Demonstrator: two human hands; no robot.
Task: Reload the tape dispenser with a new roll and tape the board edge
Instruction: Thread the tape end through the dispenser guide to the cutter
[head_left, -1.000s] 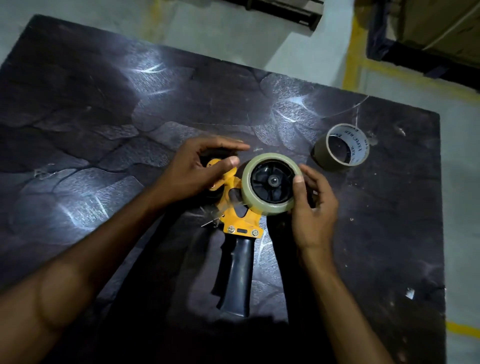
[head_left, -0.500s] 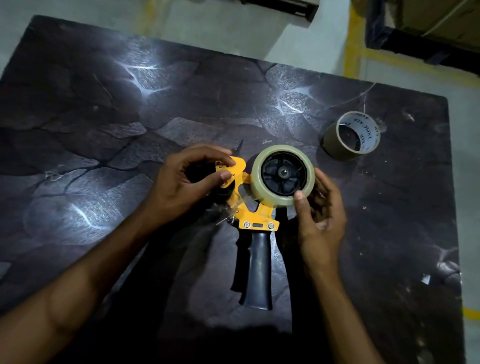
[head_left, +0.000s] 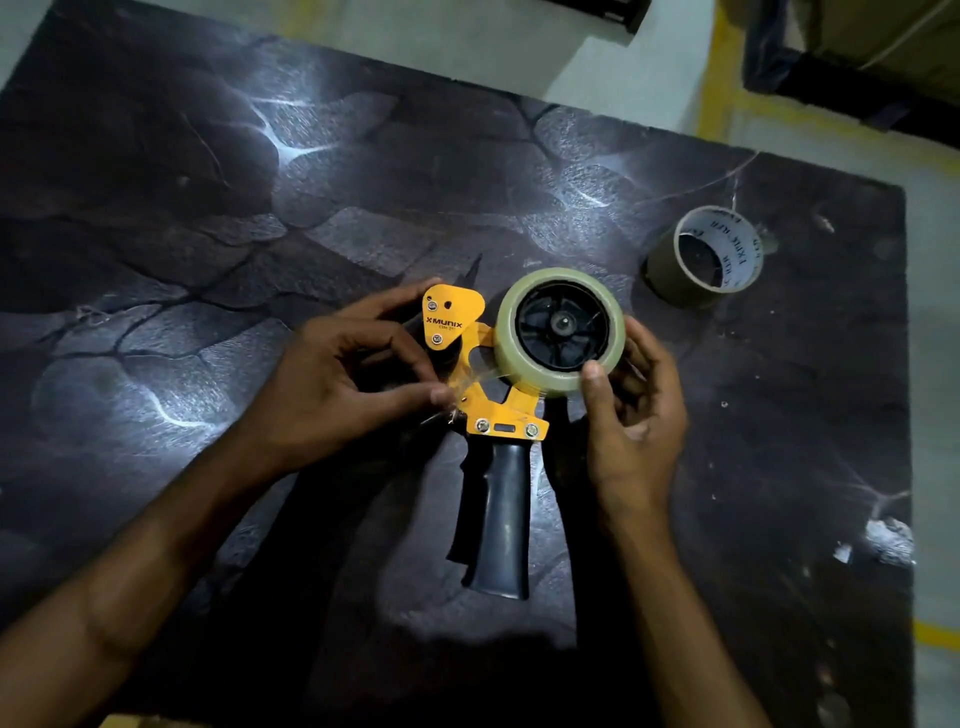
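The yellow tape dispenser (head_left: 475, 384) lies flat on the dark board (head_left: 208, 249), its black handle (head_left: 498, 525) pointing toward you. A clear tape roll (head_left: 558, 332) sits on the dispenser's black hub (head_left: 562, 326), on the right of the yellow frame. Your right hand (head_left: 631, 421) cups the roll's right side, thumb pressed on its lower rim, fingers loosely curled behind it. Your left hand (head_left: 337, 379) is at the dispenser's left side, thumb and forefinger pinched narrowly on a thin clear strip of tape (head_left: 470, 379) drawn across the frame's opening. An empty cardboard tape core (head_left: 709, 254) lies on its side on the board, well beyond and right of the dispenser, apart from both hands.
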